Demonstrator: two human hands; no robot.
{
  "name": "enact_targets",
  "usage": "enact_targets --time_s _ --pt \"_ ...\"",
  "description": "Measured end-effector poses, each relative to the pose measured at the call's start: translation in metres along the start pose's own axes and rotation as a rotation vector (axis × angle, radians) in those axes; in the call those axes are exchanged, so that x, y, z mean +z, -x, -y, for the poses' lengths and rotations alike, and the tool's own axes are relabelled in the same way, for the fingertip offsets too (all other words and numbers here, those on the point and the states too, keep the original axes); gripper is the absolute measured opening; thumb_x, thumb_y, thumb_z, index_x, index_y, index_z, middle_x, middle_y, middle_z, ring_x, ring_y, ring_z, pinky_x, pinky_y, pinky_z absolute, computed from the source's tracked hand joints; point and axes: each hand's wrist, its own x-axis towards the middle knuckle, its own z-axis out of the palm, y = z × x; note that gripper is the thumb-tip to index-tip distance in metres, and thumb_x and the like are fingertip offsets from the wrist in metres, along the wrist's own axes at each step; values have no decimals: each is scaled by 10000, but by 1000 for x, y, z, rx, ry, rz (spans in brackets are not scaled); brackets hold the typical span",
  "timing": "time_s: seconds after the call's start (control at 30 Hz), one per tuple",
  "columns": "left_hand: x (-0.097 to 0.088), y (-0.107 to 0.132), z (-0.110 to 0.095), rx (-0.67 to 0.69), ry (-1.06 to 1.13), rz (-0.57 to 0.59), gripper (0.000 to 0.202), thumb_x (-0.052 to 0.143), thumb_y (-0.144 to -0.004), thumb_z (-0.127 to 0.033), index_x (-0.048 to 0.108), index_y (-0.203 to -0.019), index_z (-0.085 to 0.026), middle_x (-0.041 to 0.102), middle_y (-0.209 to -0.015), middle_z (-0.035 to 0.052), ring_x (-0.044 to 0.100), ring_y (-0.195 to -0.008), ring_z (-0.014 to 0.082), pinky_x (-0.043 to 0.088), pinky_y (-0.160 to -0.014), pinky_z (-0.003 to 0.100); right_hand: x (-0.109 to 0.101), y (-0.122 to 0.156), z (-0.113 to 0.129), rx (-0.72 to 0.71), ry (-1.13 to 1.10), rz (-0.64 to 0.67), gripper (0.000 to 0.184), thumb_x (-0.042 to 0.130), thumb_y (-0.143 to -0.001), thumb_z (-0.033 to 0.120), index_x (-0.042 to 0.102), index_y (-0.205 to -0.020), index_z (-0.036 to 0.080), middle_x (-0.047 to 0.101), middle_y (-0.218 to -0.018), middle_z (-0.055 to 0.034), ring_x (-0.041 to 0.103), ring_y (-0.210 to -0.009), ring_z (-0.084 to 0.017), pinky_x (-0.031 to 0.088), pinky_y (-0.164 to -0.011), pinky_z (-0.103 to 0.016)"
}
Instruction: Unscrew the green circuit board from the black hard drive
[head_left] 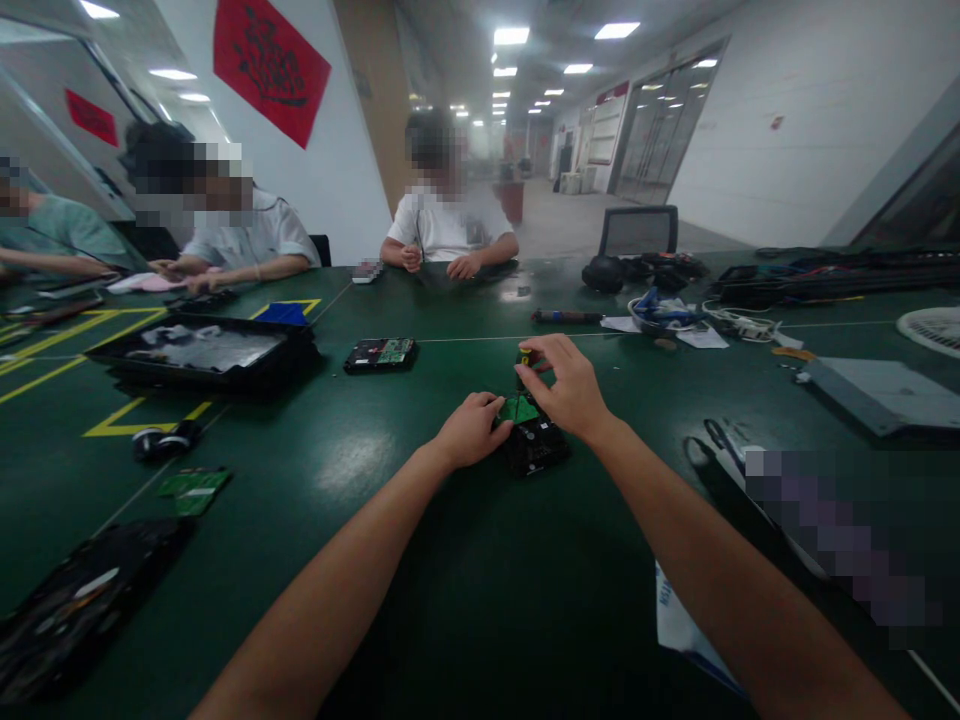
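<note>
A black hard drive (534,448) with a green circuit board (519,409) on top lies on the dark green table (375,560) in front of me. My left hand (471,428) is curled against the drive's left edge and holds it. My right hand (568,385) is closed round a small screwdriver (523,362) with a yellow tip, held upright over the circuit board.
Another hard drive (380,354) lies farther left, beside a black tray (202,350). A loose green board (193,488) and dark parts (79,600) sit at the near left. Tools, cables (664,308) and a grey panel (881,392) lie on the right. Three people sit at the far side.
</note>
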Motion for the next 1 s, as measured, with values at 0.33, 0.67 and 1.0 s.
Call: enact_targets --time_s 0.33,0.67,1.0 --pt "-1 1 -1 -5 11 -10 491 525 -951 -423 598 -1323 -111 634 -1242 174 566 -1199 305 486 -1019 421 0 0 1 5 3 2 239 567 -946 244 593 -1183 235 633 -1153 -93 648 -977 -237 586 -837 -420" --pt "-1 1 -1 -6 17 -16 491 526 -949 -426 612 -1313 -107 639 -1238 171 569 -1197 299 485 -1023 411 1 0 0 15 1 -19 262 553 -942 232 575 -1203 241 650 -1147 -88 655 -979 -236 587 -850 -420" --pt "-1 1 1 -2 18 -16 505 526 -948 -432 604 -1328 -108 644 -1238 175 571 -1205 300 483 -1031 414 1 0 -1 21 -9 -9 270 558 -925 213 576 -1193 237 650 -1152 -87 654 -990 -235 589 -846 -408"
